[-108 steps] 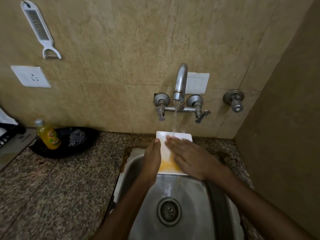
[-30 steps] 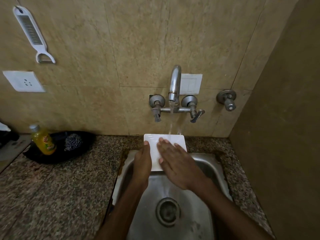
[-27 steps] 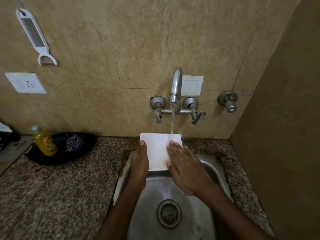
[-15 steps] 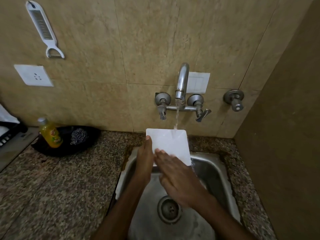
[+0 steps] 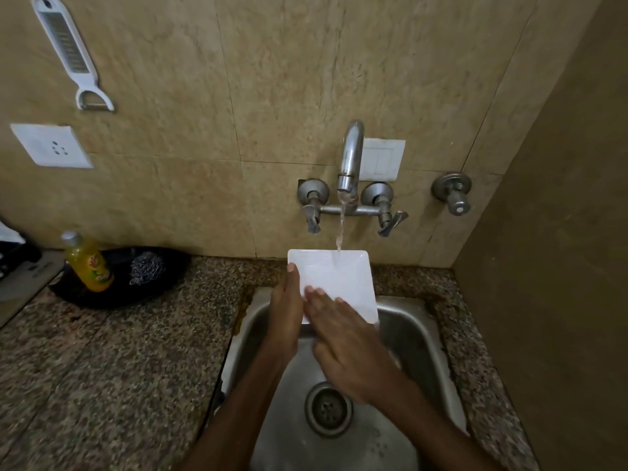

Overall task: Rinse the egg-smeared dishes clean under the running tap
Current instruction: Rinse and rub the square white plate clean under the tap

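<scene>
Plate [image 5: 339,283] under stream [image 5: 341,226]; left hand [image 5: 285,314] seemingly grips — right hand [image 5: 346,345] hides corner.

Dim, warm light; the white square plate [image 5: 343,283] shines brightest mid-frame. Wide-angle bending at edges; lower corners soft.

Tap [image 5: 350,158] overhead, open sink [image 5: 418,328] rightward.

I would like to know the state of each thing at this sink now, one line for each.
plate, tilted over the sink, visible face white, no egg seen.
tap, running onto the plate's top edge.
left hand, grips the plate's left edge.
right hand, fingers straight, resting on the plate.
sink, wet; drain unplugged.
soap bottle, upright, capped.
scrubber, lying in black dish.
</scene>
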